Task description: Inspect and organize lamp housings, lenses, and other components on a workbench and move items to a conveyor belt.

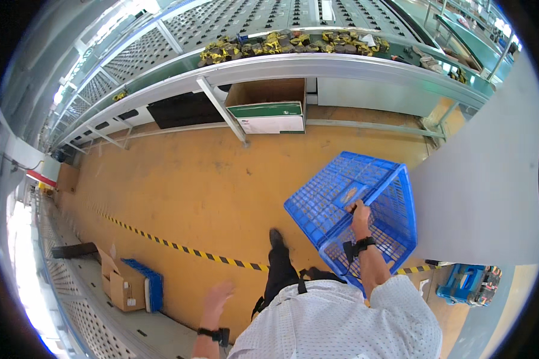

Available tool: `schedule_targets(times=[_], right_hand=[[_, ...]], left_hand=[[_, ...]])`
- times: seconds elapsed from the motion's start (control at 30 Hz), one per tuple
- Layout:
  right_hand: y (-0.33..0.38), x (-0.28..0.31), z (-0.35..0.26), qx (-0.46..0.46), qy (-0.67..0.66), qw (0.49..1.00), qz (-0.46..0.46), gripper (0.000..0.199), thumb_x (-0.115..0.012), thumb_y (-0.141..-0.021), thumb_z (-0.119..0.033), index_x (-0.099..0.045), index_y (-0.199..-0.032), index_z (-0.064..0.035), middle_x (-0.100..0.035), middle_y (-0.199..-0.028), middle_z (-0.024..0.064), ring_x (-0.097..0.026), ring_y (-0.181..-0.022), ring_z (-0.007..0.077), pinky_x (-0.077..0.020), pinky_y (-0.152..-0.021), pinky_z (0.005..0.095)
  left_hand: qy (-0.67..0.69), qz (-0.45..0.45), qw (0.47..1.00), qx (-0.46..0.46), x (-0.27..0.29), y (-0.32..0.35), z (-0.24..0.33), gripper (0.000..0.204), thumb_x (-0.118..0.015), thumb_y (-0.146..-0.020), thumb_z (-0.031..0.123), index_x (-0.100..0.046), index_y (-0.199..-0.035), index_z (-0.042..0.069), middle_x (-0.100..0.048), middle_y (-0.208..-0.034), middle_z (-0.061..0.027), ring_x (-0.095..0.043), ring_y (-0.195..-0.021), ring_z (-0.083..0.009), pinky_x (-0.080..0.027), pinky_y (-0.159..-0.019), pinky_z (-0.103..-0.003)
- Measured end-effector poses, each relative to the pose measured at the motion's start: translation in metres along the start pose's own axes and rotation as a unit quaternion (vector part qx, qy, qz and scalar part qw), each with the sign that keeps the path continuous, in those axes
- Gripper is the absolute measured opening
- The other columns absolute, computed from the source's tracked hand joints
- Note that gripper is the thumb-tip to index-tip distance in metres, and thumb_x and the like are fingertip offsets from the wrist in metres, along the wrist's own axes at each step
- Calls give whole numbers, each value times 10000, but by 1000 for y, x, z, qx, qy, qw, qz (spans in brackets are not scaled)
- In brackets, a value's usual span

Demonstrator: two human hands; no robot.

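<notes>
A blue plastic lattice crate (pixel 323 194) hangs tilted on its side in front of me, to the right, with its open mouth turned to the right. My right hand (pixel 359 218) is closed round the crate's edge by its handle hole, and the fingertips are partly hidden. At the lower left, over the floor, my left hand (pixel 220 295) is blurred by motion. No object shows in it, and its fingers cannot be made out. Both wrists wear black bands.
Ahead runs a conveyor frame (pixel 341 66) bearing several yellow-and-black bundles (pixel 275 43). An open carton (pixel 268 110) stands beneath it. A white pillar (pixel 479 179) rises close by the crate. Behind-left is a cardboard box (pixel 126 287); a blue bin (pixel 461 284) sits lower right.
</notes>
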State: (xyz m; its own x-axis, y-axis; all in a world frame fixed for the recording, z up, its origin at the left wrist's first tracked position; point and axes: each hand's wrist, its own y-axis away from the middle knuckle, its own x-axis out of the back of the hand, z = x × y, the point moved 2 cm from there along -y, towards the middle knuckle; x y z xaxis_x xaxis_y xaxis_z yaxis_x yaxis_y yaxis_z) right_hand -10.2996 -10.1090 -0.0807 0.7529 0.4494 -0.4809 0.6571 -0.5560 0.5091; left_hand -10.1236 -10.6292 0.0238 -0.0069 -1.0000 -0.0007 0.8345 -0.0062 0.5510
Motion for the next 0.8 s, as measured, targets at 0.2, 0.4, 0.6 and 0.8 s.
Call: schedule_targets(times=[0.2, 0.4, 0.6, 0.8], right_hand=[[-10, -138, 47, 6, 233, 972, 44, 237, -457, -760, -137, -502, -594, 26, -510, -543, 100, -513, -471, 208, -425, -472, 342], [-24, -235, 79, -24, 362, 929, 76, 339, -492, -796, -243, -569, -627, 41, -582, -583, 140, -583, -520, 250, -457, -518, 373], [-104, -277, 190, 52, 520, 852, 33, 360, -515, -823, -288, -565, -665, 31, -570, -569, 114, -586, -511, 223, -470, -483, 353], [-113, -331, 236, 60, 402, 910, -84, 354, -525, -814, -269, -538, -620, 27, -552, -535, 119, -553, -452, 214, -444, -450, 359]], left_hand=[[-218, -265, 928, -143, -172, -204, 137, 709, -685, -710, 367, -411, -1238, -19, -506, -1164, -242, -508, -1085, -301, -410, -896, -334], [-343, -249, 893, -153, -237, -290, 190, 821, -759, -580, 356, -373, -1216, 9, -505, -1112, -268, -507, -1034, -372, -405, -878, -394], [-425, -161, 872, -181, -210, -373, 176, 733, -731, -598, 170, -367, -1210, -6, -491, -1152, -229, -474, -1061, -392, -404, -877, -405], [-403, -47, 894, -193, -173, -421, 150, 782, -669, -625, 89, -278, -1292, -31, -463, -1201, -235, -459, -1086, -393, -403, -877, -400]])
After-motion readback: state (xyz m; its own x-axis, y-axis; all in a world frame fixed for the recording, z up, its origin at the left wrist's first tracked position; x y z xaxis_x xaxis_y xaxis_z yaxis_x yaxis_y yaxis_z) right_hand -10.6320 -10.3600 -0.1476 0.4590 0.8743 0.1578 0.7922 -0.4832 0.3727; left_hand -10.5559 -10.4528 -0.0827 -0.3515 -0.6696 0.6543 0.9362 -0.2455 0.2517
